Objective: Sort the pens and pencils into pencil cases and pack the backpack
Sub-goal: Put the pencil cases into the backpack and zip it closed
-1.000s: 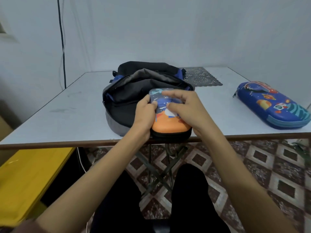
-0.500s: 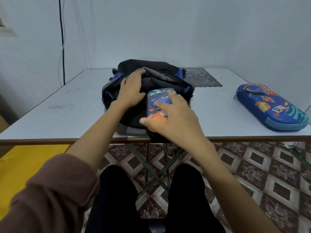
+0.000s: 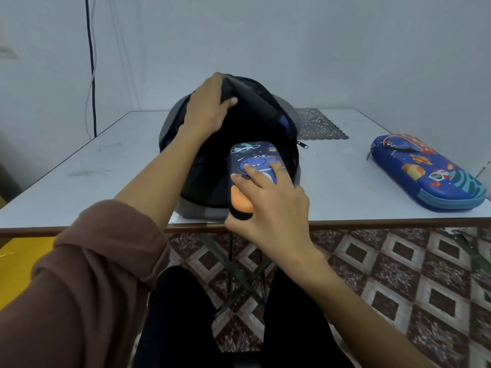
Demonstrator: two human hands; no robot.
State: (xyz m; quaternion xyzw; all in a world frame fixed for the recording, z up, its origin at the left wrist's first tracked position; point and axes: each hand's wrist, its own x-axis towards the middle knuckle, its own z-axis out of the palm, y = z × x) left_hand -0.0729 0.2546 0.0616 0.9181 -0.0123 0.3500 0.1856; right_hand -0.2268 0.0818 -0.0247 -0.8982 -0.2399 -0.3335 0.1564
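Observation:
A black and grey backpack (image 3: pixel 268 120) lies at the near edge of the white table (image 3: pixel 111 166), its mouth facing me. My left hand (image 3: pixel 206 108) grips the upper flap of the opening and holds it lifted high. My right hand (image 3: pixel 268 208) holds a dark blue pencil case with a dinosaur print and an orange end (image 3: pixel 255 158), thumb under its near end, fingers spread on top. The case's far half lies inside the backpack's mouth. A second pencil case (image 3: pixel 427 171), blue with planets, lies shut on the table at the right.
A dark patterned mat (image 3: pixel 318 126) lies on the table behind the backpack. A black cable (image 3: pixel 91 62) hangs down the wall at the left. Below the table edge are my legs, the folding table frame and a patterned tile floor. A yellow surface (image 3: pixel 18 261) is at the lower left.
My left hand left the dinosaur case, took the backpack's flap and raised it. My right hand has pushed the case further into the opening.

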